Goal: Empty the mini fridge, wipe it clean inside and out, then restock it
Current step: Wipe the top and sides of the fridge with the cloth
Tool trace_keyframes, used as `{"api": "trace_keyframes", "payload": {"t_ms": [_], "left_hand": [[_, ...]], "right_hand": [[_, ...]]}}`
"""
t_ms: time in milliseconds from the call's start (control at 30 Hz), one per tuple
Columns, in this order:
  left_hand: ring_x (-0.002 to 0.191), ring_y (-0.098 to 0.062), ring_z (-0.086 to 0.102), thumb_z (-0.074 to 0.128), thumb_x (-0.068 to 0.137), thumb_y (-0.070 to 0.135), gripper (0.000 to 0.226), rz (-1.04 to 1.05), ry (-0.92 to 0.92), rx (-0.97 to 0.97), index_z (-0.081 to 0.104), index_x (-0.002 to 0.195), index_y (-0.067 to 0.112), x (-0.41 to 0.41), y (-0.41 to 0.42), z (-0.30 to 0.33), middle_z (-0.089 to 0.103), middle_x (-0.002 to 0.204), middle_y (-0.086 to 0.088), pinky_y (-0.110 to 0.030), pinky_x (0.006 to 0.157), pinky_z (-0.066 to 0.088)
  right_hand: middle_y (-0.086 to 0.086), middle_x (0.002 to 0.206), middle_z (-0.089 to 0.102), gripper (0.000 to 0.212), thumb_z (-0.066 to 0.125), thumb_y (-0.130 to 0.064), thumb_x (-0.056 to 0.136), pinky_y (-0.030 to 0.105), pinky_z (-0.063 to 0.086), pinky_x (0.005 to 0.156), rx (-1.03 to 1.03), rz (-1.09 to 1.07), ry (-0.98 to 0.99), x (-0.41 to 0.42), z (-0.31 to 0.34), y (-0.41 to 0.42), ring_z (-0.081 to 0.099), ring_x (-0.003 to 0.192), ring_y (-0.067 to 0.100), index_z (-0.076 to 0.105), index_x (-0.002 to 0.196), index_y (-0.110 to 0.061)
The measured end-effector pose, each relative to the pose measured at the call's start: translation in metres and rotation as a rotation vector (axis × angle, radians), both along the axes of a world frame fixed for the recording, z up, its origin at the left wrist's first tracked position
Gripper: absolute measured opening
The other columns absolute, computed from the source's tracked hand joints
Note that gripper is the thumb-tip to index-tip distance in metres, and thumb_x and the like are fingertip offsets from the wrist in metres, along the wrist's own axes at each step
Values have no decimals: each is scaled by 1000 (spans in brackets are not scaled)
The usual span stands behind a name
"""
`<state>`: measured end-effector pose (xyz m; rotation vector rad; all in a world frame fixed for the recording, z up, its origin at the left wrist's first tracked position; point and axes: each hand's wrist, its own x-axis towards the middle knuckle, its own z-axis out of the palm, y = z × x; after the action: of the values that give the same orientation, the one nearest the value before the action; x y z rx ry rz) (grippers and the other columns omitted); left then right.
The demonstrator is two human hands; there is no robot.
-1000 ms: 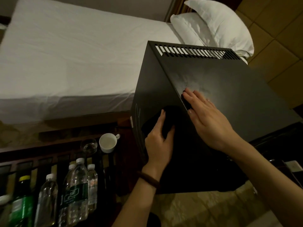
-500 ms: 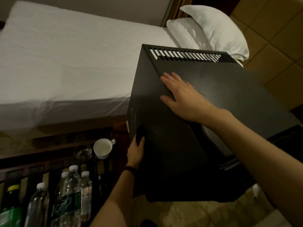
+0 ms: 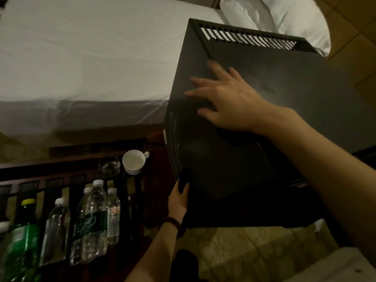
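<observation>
The black mini fridge [image 3: 284,94] fills the right half of the view, with a slotted vent along its far top edge. My right hand [image 3: 225,98] lies flat and spread on its top near the left edge. My left hand [image 3: 179,197] is low at the fridge's left side and presses a dark cloth [image 3: 184,178] against that panel. White scratch marks show on the side above the cloth. Several clear water bottles [image 3: 95,220] and a green bottle [image 3: 22,237] stand on a dark slatted rack at lower left.
A white cup [image 3: 134,162] and a clear glass [image 3: 109,164] stand on the rack [image 3: 53,186] beside the fridge. A bed with a white sheet [image 3: 85,58] and pillows [image 3: 284,15] lies behind. Patterned carpet [image 3: 234,249] shows below the fridge.
My left hand has slid the cloth down the fridge's left side panel to its lower part. My right hand has moved up and left across the top and now rests spread there.
</observation>
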<state>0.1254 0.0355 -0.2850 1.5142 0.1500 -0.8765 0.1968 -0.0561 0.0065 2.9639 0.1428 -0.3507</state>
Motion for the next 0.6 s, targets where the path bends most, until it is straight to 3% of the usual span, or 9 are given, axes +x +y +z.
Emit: {"api": "trace_keyframes", "payload": {"t_ms": [100, 200, 267, 333, 433, 500, 600], "left_hand": [[125, -26, 46, 47, 90, 48, 49, 32, 50, 25, 40, 136, 33, -17, 0, -10, 49, 136, -4, -47, 105, 37], [127, -16, 44, 51, 90, 36, 50, 120, -25, -62, 41, 138, 25, -31, -1, 27, 47, 137, 3, -40, 108, 36], [123, -3, 45, 53, 91, 25, 50, 128, -181, -157, 40, 139, 25, -45, -1, 49, 48, 134, 12, -27, 106, 38], [119, 6, 45, 53, 92, 18, 51, 99, -298, -176, 37, 140, 26, -47, 0, 55, 47, 131, 18, -17, 102, 38], [122, -7, 47, 50, 92, 33, 50, 42, -207, -102, 36, 140, 28, -25, 0, 28, 48, 133, 11, -31, 106, 39], [124, -18, 47, 48, 90, 45, 50, 3, -43, -43, 39, 137, 31, -7, 2, 10, 50, 135, 3, -43, 106, 38], [123, -16, 47, 49, 90, 43, 51, 40, -17, -45, 39, 138, 28, -12, 3, 18, 49, 136, 3, -41, 106, 38]], "right_hand": [[-12, 149, 31, 45, 46, -38, 92, 56, -2, 112, -78, 122, 92, -22, 1, 0, 17, 142, 12, 39, 136, -37], [-14, 148, 34, 36, 45, -40, 91, 54, -3, 113, -28, 119, 87, -28, 4, 1, 19, 140, 10, 53, 126, -36], [-7, 154, 21, 37, 45, -40, 91, 53, -1, 113, -56, 73, 16, -31, 1, 1, 7, 144, 17, 55, 125, -31], [1, 158, -4, 52, 47, -39, 91, 49, 0, 114, -51, -88, -65, -39, -2, 1, -9, 144, 23, 37, 140, -23], [7, 156, -17, 69, 46, -34, 94, 40, 0, 116, -18, -241, -88, -47, -5, 1, -12, 143, 23, 9, 149, -15], [9, 156, -14, 63, 46, -29, 94, 39, 2, 116, -25, -225, -101, -47, -6, 1, -10, 144, 24, 16, 148, -14], [10, 156, -12, 51, 49, -22, 93, 40, 3, 118, 12, -211, -97, -45, -6, 1, -10, 144, 25, 35, 142, -21]]}}
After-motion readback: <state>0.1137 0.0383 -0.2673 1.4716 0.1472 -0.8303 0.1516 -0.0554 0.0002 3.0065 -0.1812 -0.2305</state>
